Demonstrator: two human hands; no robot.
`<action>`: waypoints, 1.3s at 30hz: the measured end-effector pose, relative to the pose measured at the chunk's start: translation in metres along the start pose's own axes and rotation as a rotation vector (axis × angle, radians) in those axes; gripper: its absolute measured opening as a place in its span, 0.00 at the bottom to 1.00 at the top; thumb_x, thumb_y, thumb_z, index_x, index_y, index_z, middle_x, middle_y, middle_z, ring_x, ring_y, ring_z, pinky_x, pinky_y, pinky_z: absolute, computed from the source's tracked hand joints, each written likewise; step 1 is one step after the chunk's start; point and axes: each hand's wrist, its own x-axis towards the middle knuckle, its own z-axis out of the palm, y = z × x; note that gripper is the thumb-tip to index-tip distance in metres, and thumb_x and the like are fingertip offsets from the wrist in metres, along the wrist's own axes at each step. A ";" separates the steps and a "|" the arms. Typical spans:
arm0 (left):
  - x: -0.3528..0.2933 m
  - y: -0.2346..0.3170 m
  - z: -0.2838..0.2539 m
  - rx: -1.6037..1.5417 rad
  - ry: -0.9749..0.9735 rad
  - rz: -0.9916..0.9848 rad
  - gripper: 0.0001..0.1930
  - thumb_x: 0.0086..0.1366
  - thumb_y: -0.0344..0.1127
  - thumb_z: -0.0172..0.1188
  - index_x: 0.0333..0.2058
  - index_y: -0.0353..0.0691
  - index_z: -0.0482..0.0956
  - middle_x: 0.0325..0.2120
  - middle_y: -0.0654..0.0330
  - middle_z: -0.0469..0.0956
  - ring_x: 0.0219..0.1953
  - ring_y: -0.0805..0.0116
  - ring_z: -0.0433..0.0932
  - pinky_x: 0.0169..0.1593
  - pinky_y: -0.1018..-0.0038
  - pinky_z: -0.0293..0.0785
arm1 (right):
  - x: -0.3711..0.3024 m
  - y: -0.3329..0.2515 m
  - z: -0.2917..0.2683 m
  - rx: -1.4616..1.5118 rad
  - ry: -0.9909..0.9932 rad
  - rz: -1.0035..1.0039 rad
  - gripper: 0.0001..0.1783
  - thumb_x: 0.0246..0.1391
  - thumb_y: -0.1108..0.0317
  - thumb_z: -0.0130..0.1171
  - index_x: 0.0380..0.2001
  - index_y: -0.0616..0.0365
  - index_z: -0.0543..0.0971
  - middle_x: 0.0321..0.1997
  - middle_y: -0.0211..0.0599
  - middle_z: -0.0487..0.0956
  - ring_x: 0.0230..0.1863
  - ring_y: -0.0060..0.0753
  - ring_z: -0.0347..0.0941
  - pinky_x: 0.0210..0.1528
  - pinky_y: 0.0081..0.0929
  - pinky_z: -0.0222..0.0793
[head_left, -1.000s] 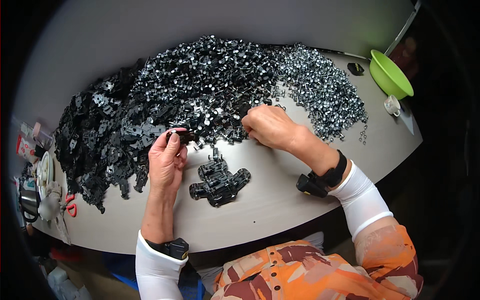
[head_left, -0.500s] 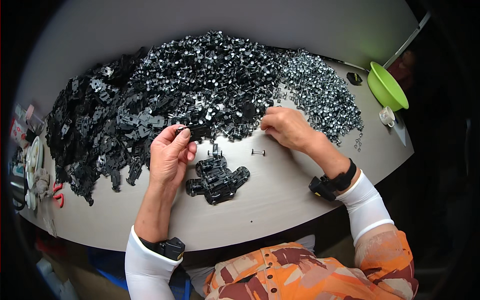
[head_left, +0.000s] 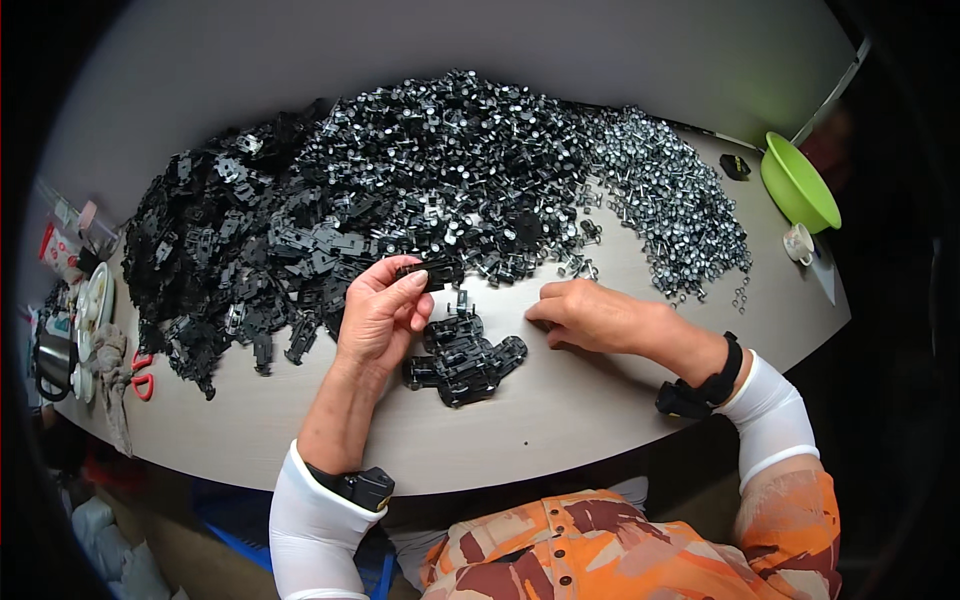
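Note:
My left hand (head_left: 378, 312) holds a small black plastic part (head_left: 428, 270) between thumb and fingers, just above the table (head_left: 580, 400). My right hand (head_left: 582, 312) rests on the table with its fingers pinched together at the tips; whatever small piece is in them is hidden. Between the hands lies a small cluster of assembled black parts (head_left: 462, 352). Behind it spreads a big heap of black and silver parts (head_left: 440, 170), with flat black plastic pieces (head_left: 215, 250) to the left and small shiny metal pins (head_left: 672, 205) to the right.
A green bowl (head_left: 798, 182) and a small white cup (head_left: 798, 243) stand at the far right. At the left edge are red-handled scissors (head_left: 141, 372), a grey rag (head_left: 112, 365), a roll of white tape (head_left: 97, 300) and a dark mug (head_left: 52, 358).
My right hand has drawn back from the heap toward me and now lies on the table. My left hand keeps the black part and has shifted slightly.

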 end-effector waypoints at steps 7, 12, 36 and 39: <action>-0.003 0.005 -0.002 -0.042 -0.003 -0.069 0.06 0.56 0.24 0.58 0.29 0.35 0.69 0.22 0.58 0.72 0.17 0.70 0.71 0.14 0.82 0.60 | 0.011 -0.001 -0.003 0.037 0.378 -0.010 0.16 0.37 0.79 0.66 0.35 0.62 0.78 0.36 0.40 0.74 0.32 0.36 0.74 0.33 0.27 0.72; 0.000 0.004 -0.008 -0.019 0.045 -0.089 0.07 0.56 0.24 0.59 0.29 0.36 0.69 0.22 0.57 0.72 0.15 0.71 0.71 0.12 0.84 0.58 | 0.061 -0.032 -0.009 0.056 0.642 -0.145 0.28 0.34 0.79 0.67 0.45 0.57 0.76 0.33 0.38 0.77 0.33 0.34 0.75 0.33 0.26 0.73; -0.002 0.010 -0.003 -0.060 -0.124 -0.108 0.05 0.58 0.26 0.58 0.31 0.35 0.70 0.20 0.59 0.71 0.13 0.76 0.66 0.11 0.86 0.54 | 0.085 -0.027 0.007 -0.132 0.762 -0.352 0.34 0.32 0.76 0.67 0.49 0.66 0.72 0.31 0.40 0.78 0.30 0.36 0.75 0.30 0.26 0.74; -0.002 0.008 -0.001 -0.106 -0.134 -0.078 0.05 0.58 0.26 0.58 0.32 0.35 0.71 0.21 0.59 0.72 0.13 0.77 0.65 0.11 0.87 0.54 | 0.083 -0.025 0.004 -0.066 0.753 -0.334 0.33 0.32 0.76 0.67 0.49 0.65 0.72 0.31 0.41 0.78 0.30 0.37 0.76 0.31 0.27 0.74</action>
